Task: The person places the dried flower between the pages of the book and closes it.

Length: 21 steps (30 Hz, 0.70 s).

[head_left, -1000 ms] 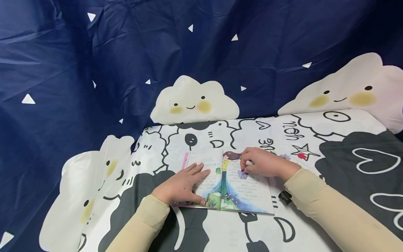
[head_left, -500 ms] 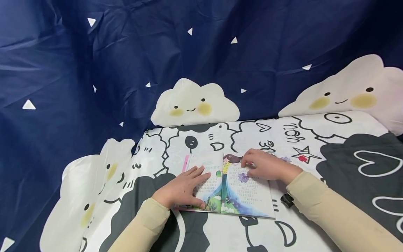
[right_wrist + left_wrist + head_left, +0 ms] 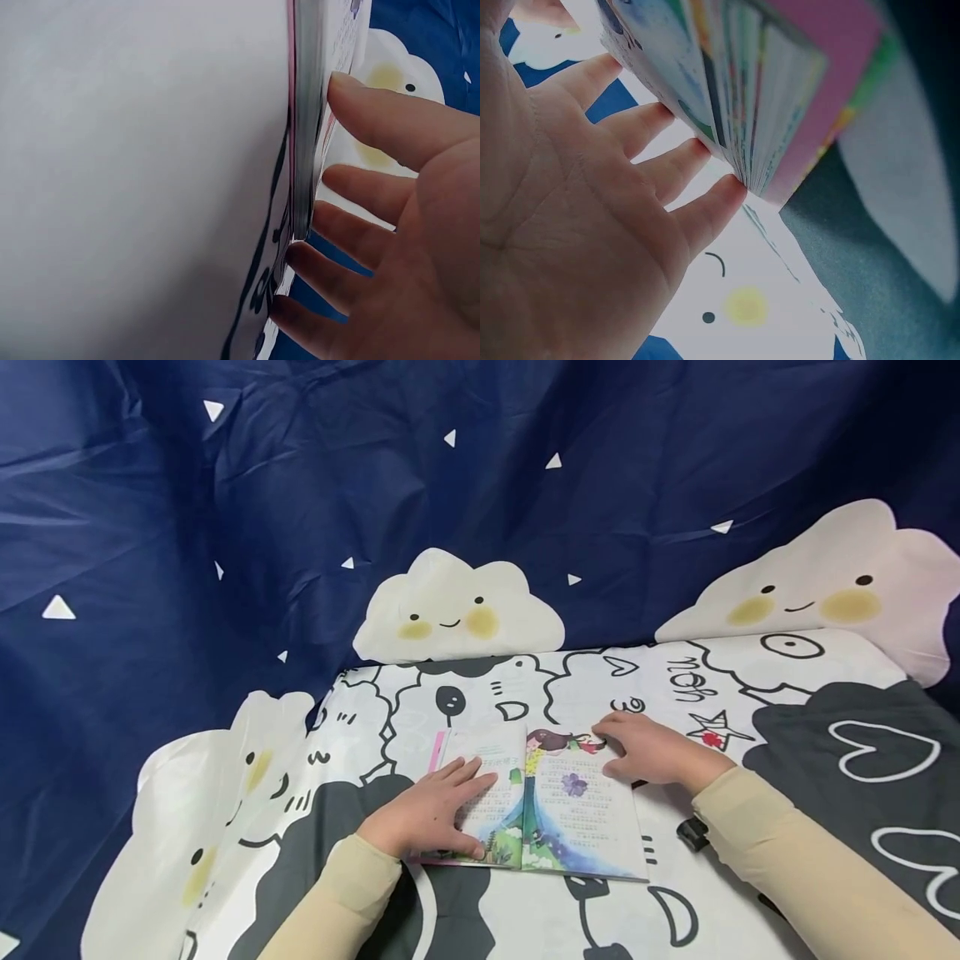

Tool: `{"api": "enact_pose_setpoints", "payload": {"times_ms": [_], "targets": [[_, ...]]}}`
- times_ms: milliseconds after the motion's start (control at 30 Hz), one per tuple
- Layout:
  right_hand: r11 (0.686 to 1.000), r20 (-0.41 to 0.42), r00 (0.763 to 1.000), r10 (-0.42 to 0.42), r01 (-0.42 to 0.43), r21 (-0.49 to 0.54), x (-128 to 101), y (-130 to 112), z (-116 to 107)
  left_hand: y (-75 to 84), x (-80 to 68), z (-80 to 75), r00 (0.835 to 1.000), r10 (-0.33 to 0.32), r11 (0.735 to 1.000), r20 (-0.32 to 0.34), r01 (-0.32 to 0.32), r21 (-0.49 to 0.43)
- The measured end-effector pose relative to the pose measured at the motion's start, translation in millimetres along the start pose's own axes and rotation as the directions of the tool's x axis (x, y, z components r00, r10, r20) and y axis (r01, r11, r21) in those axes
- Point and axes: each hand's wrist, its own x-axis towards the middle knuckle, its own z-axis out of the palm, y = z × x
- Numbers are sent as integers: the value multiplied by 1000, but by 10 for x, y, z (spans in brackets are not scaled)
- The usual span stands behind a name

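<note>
An illustrated children's book (image 3: 540, 797) lies open and flat on the tabletop, which is covered with a black-and-white cartoon cloth (image 3: 750, 693). The left hand (image 3: 427, 810) rests flat on the left page, fingers straight and spread, its grip released and only pressing down. From the left wrist view the fingertips (image 3: 720, 196) sit right against the fanned page edges of the book (image 3: 780, 112). The right hand (image 3: 652, 752) lies over the top outer corner of the right page, fingers relaxed and loosely extended, not clenched on anything. Just inward of that hand, toward the spine, a small purple flower (image 3: 574, 785) shows on the page; sticker or print, I cannot tell. Just beyond that hand, a red star (image 3: 712, 739) marks the cloth.

The book looks thin and light, with soft, glossy pages that would likely slide and crease easily. I would take a page by its free outer edge or corner, pinching gently while the other hand pins the opposite side.
</note>
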Motion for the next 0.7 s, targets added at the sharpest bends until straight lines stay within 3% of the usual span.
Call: {"api": "enact_pose_setpoints", "payload": {"times_ms": [700], "targets": [[999,-6,999,47,-47,18,26,135,38,18,1,-29,1000,-3,1000,9,3,0]]}}
